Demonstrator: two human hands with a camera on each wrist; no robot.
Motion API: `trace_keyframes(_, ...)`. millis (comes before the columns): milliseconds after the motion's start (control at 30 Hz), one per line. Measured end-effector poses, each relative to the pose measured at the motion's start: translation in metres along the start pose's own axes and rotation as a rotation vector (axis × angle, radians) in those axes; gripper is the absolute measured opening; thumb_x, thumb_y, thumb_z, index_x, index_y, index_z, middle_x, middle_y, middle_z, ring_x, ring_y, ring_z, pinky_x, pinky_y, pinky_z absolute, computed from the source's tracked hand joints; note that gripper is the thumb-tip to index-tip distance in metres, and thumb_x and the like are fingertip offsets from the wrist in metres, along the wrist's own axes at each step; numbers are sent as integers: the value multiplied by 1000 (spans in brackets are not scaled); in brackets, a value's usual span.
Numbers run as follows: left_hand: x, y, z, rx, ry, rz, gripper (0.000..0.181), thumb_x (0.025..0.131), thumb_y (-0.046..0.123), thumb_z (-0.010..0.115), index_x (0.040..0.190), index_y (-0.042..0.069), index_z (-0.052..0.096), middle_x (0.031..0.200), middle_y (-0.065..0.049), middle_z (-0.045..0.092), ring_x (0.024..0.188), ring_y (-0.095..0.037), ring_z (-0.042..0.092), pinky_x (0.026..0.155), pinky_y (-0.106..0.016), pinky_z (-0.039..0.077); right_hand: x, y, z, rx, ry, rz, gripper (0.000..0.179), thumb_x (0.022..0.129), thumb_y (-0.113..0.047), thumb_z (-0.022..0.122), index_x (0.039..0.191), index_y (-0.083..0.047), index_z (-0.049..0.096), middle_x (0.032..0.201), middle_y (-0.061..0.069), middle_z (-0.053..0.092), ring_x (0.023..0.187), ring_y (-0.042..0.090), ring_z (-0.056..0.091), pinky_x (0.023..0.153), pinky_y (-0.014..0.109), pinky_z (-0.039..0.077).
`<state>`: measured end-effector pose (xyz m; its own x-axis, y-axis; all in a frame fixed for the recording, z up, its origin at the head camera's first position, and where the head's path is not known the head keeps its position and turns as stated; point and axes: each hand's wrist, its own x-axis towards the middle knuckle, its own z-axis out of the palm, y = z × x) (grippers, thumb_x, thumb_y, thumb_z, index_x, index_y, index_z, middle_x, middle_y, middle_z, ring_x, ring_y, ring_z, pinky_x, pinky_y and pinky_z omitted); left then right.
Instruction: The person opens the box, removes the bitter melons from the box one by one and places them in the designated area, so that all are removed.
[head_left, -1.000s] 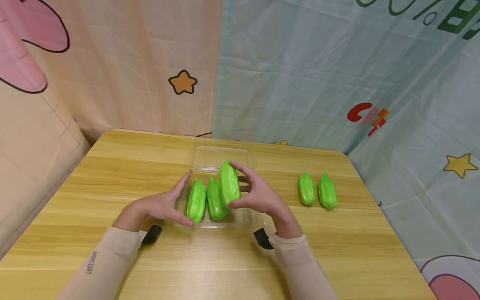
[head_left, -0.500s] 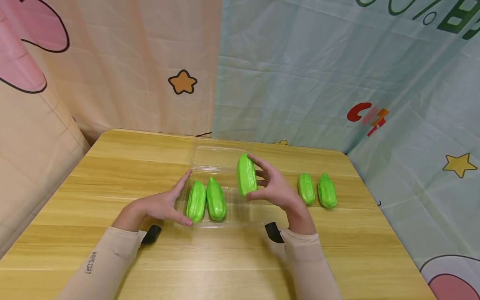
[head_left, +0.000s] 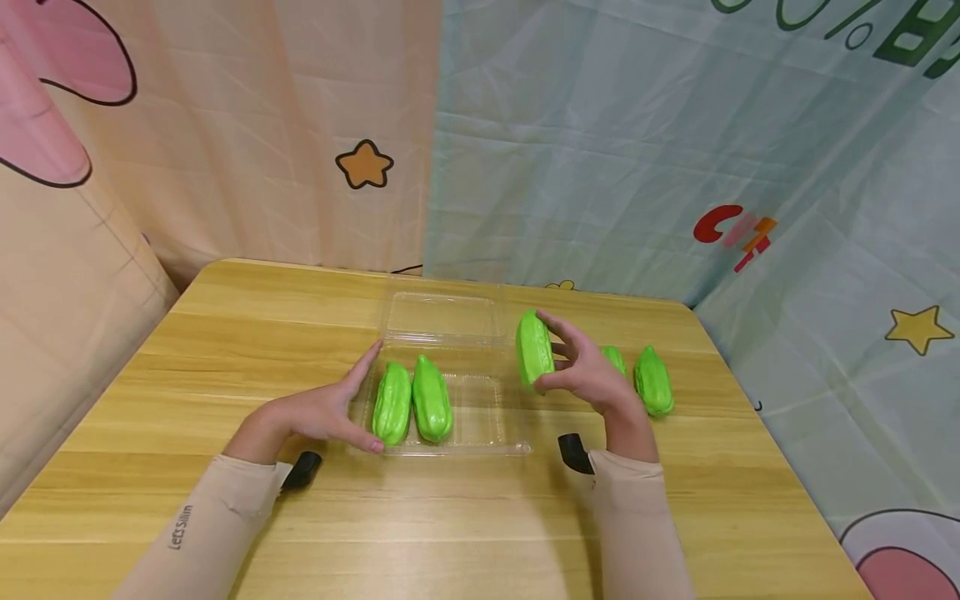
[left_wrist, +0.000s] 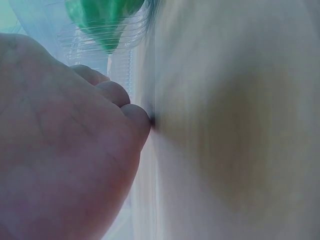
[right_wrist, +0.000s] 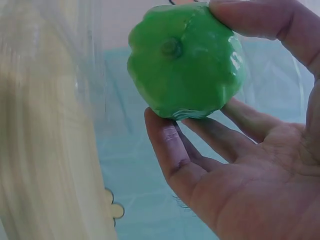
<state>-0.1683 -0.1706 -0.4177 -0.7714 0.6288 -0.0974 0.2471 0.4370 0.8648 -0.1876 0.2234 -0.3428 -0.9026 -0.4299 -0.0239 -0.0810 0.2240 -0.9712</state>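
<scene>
I see the ribbed green gourd (head_left: 534, 348) pinched in the right hand (head_left: 588, 369), at that hand's ten o'clock, long axis near twelve-to-six; the clear clamshell box (head_left: 478, 417) lies toward eight. The farther left hand (head_left: 328, 410) is spread wide at the box's nine-o'clock side.

At 4 o'clock, the gourd (head_left: 534, 348) in your right hand (head_left: 600, 379) is bright lime green, like the gourd pair (head_left: 432, 404) at 7. Your container (head_left: 480, 410) is colourless, see-through. Your table (head_left: 420, 533) at 6 is honey-yellow with streaked grain. The curtain at 10 (head_left: 262, 142) is peach with an orange, black-outlined star (head_left: 364, 164); the curtain at 1 (head_left: 570, 158), pale blue.
</scene>
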Motion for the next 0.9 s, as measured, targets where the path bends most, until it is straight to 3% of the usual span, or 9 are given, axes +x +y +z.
trace_keyframes(300,0,0,0,-4,-7,-1,143,76,31,91,156,25,-28,161,-19,-28,146,-51,-9,112,-69,5,0,21,-21,-51,120,98,98,79,10,71,162,-15,25,167,9,13,144,44,26,92,43,49)
trace_keyframes(633,0,1,0,-15,-7,2,143,76,31,91,156,23,-27,161,-18,-28,146,-50,-10,112,-70,5,1,36,-33,-102,200,198,88,83,8,64,161,-13,27,166,13,15,142,43,32,93,39,46)
trace_keyframes(900,0,1,1,-10,-6,0,143,76,31,91,156,24,-28,161,-19,-27,146,-50,-9,113,-69,6,0,41,-37,-162,238,275,84,88,4,63,161,-12,25,166,15,13,142,44,31,95,43,43)
